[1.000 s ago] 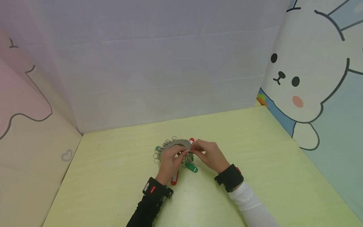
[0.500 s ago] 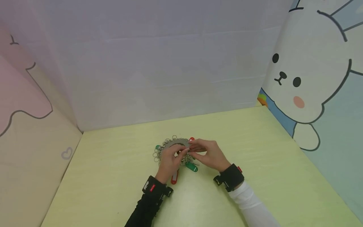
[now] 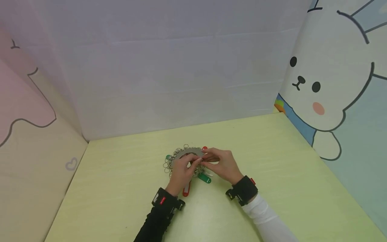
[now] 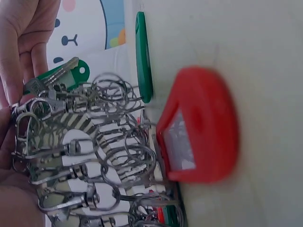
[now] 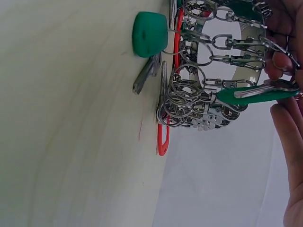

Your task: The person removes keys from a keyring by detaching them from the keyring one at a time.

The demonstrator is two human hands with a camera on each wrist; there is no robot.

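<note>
A grey ring (image 3: pixel 187 153) edged with many metal snap hooks (image 4: pixel 71 198) and split rings stands on the table between the hands. My left hand (image 3: pixel 180 172) pinches a snap hook at the ring's right side with thumb and forefinger. Facing it, my right hand (image 3: pixel 225 165) pinches the end of a green key tag (image 5: pixel 227 96) with a silver key (image 5: pixel 258 90), close to the same hook. Whether the tag's ring is through that hook is hidden by fingertips. The snap hooks show large in the left wrist view.
Another green key tag (image 3: pixel 204 178) with a key lies on the table in front of the ring. A red key tag (image 3: pixel 186 189) lies nearest me, and another red tag (image 3: pixel 204 148) is behind. Printed cloth walls (image 3: pixel 187 67) enclose the yellow table (image 3: pixel 121 188).
The right hand's fingertips, close together a second ago, have spread slightly at the hook. The right wrist has shifted a little. My left hand and the ring stay nearly in place.
</note>
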